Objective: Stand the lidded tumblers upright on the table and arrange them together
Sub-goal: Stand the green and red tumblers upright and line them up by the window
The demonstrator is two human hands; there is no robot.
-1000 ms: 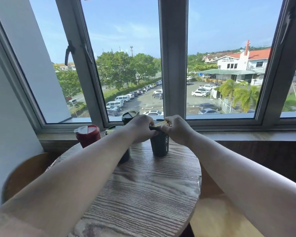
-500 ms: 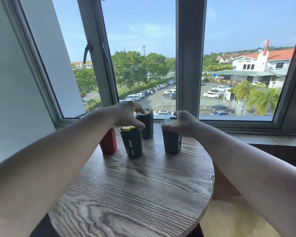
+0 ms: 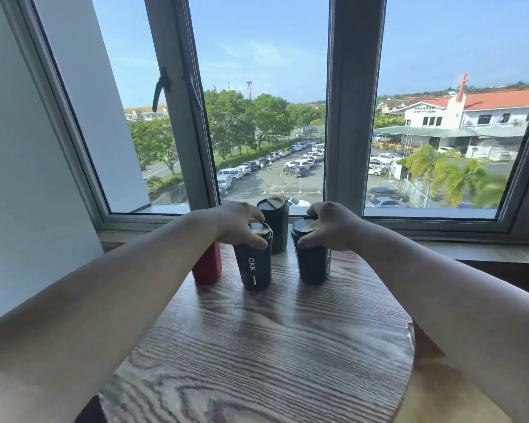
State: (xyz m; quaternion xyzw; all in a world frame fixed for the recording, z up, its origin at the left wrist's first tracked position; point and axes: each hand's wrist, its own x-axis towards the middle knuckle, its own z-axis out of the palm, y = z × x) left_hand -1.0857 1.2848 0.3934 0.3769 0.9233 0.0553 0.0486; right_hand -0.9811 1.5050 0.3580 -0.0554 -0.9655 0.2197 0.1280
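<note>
Starting far left: red tumbler (image 3: 207,268) standing upright at the back of the round wooden table (image 3: 257,355), top half hiding behind the left forearm. Just beside it, dark tumbler with the OKK lettering (image 3: 253,264), also standing upright. Left hand (image 3: 240,222) reaching in from the lower left with the arm stretched long, draping over that lid from above, thumb pressing the near side under the rim and fingers curling over the far edge, so clamping the lid. Behind and between the two front ones, a third dark tumbler (image 3: 274,222) sitting upright close to the window sill (image 3: 471,248), nothing touching it. Then the right-side dark tumbler (image 3: 313,261), upright, a bit apart from the OKK one. Right hand (image 3: 330,225) mirroring the left, arm coming in from the lower right, palm capping the lid, thumb hooking down the near side, gripping it too.
</note>
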